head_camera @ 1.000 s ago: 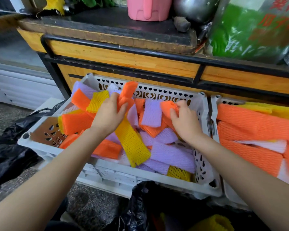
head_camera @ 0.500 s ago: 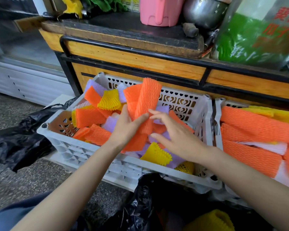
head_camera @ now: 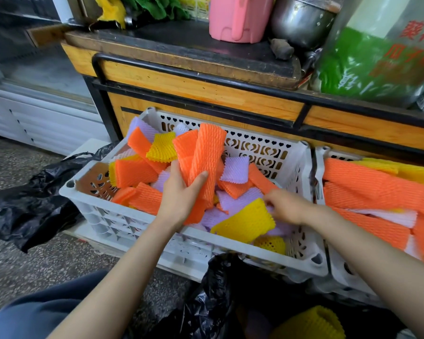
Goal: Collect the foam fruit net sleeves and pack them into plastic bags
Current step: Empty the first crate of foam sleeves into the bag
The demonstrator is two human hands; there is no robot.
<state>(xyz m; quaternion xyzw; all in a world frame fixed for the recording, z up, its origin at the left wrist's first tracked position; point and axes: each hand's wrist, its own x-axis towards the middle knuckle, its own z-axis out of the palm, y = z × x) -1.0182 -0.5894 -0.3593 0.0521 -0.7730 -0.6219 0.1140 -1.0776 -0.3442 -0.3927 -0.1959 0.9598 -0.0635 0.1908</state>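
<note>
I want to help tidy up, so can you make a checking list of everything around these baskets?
Surface: speckled floor under the white crate.
Job's things: mixed sleeves lie in the crate; second crate at right holds long orange sleeves; front black bag holds a yellow sleeve.
Clutter: another black bag at left; pink jug and metal pot on the counter.
Hands: left hand grips orange sleeves; right hand reaches in, grip unclear.
Cables: nothing seen.
Surroundings: white cabinet at left.

orange foam sleeves [head_camera: 207,162] upright, black bag [head_camera: 216,297] below
</note>
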